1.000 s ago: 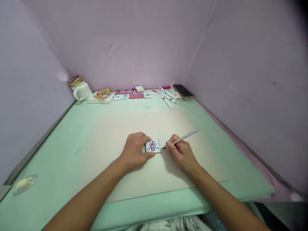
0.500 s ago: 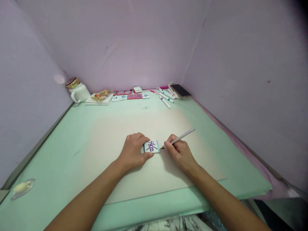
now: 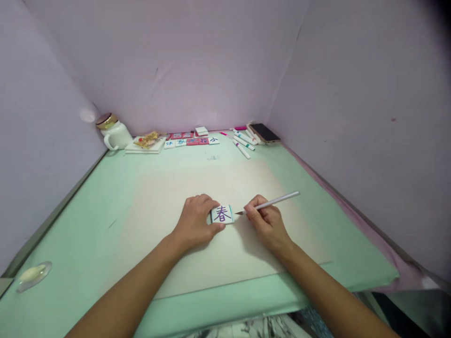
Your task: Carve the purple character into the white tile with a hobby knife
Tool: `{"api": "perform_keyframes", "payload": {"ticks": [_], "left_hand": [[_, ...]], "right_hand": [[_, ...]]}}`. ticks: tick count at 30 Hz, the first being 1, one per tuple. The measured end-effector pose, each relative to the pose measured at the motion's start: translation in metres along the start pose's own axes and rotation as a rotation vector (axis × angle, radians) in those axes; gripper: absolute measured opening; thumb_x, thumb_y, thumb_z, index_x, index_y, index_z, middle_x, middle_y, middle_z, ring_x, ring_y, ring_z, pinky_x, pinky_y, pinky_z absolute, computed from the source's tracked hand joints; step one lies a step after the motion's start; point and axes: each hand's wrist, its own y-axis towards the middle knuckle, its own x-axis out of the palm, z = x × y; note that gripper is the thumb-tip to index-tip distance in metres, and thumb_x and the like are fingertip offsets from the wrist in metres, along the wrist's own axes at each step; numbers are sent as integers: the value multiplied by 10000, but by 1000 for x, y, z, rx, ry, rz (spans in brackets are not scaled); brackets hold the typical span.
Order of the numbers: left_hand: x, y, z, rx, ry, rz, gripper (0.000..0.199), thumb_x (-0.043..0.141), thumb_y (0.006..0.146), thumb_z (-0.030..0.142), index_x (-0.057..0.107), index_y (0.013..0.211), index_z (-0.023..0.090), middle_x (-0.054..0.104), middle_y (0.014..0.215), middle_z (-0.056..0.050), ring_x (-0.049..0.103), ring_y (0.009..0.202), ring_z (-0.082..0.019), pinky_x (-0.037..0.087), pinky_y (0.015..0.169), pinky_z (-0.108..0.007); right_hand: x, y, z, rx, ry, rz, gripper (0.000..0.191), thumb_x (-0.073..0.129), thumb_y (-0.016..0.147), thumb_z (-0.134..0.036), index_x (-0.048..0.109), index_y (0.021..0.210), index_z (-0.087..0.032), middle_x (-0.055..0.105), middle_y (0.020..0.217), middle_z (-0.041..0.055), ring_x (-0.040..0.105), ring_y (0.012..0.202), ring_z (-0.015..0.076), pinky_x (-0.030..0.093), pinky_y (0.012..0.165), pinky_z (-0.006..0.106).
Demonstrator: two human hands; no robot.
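Square white tile [image 3: 221,214], upon beige rectangular sheet [image 3: 197,267]: purple character seemingly complete, blue line along right edge; anything left, unclear. Your left hand [image 3: 198,219]: pinching the tile's near and far edges. Your right hand [image 3: 268,224]: pinching slim silver-grey pen [image 3: 280,199], dark tip just right of tile.

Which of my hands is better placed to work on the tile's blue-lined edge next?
Your right hand, probably: it holds the pen-like tool, dark tip just short of the blue-lined edge. Your left hand grips the tile from the opposite side.
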Motion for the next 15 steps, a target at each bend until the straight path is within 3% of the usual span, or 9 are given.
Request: {"api": "perform_keyframes", "payload": {"ticks": [4, 10, 15], "left_hand": [[0, 0, 0, -3, -2, -1, 319, 743, 680, 254, 648, 979, 195, 613, 954, -33, 561, 926, -223, 389, 888, -418], [0, 0, 1, -3, -6, -3, 300, 741, 675, 256, 648, 955, 198, 613, 941, -29, 564, 912, -221, 399, 879, -413], [-1, 0, 2, -10, -8, 0, 305, 733, 676, 258, 643, 963, 211, 622, 958, -36, 569, 923, -234, 400, 895, -425]], "right_hand": [[1, 0, 1, 2, -30, 25, 259, 449, 919, -315, 470, 682, -212, 418, 599, -45, 399, 506, 113, 300, 497, 252], [1, -2, 0, -31, -59, -76, 249, 476, 896, -303, 510, 670, -205, 426, 572, -49, 387, 474, 108, 285, 480, 254], [2, -2, 0, -9, -73, -13, 280, 448, 915, -319, 473, 658, -212, 423, 577, -42, 401, 481, 115, 287, 485, 258]]}}
